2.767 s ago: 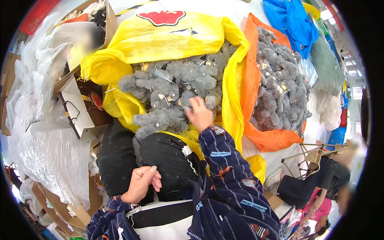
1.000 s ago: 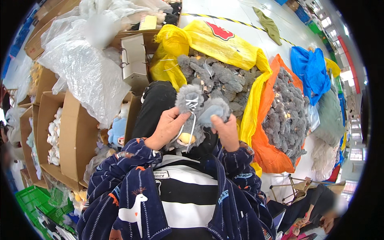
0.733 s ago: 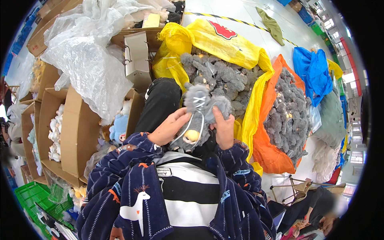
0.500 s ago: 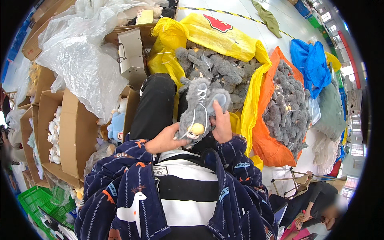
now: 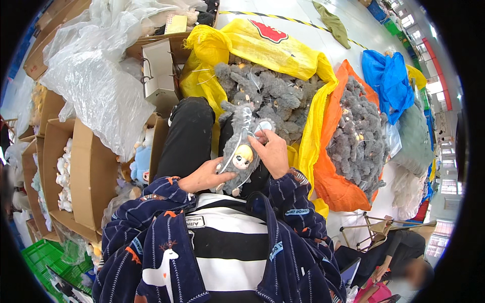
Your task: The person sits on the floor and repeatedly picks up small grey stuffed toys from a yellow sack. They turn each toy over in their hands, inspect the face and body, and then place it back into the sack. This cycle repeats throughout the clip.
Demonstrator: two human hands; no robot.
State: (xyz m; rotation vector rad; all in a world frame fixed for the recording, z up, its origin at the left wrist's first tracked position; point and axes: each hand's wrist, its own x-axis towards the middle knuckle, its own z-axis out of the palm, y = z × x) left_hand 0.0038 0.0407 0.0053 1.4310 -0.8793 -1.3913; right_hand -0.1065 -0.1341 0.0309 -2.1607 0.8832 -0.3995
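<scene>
A grey plush doll with a small painted face, yellow hair and long ears lies over my lap, face up. White cord is laced crosswise above its head, and loose ends hang down both sides. My left hand grips the doll's lower body from the left, thumb across its front. My right hand is closed at the pale-lined ear on the right, thumb and forefinger pinched near the cord. Whether they hold the ear or the cord is hard to make out.
Ahead stands a yellow sack full of grey plush dolls, with an orange sack of more to its right. Cardboard boxes of plush toys and clear plastic sheeting line the left. A co-worker sits at lower right.
The doll has come closer to my body and its face is now turned up into view. My right fingers have curled into a pinch beside the ear.
</scene>
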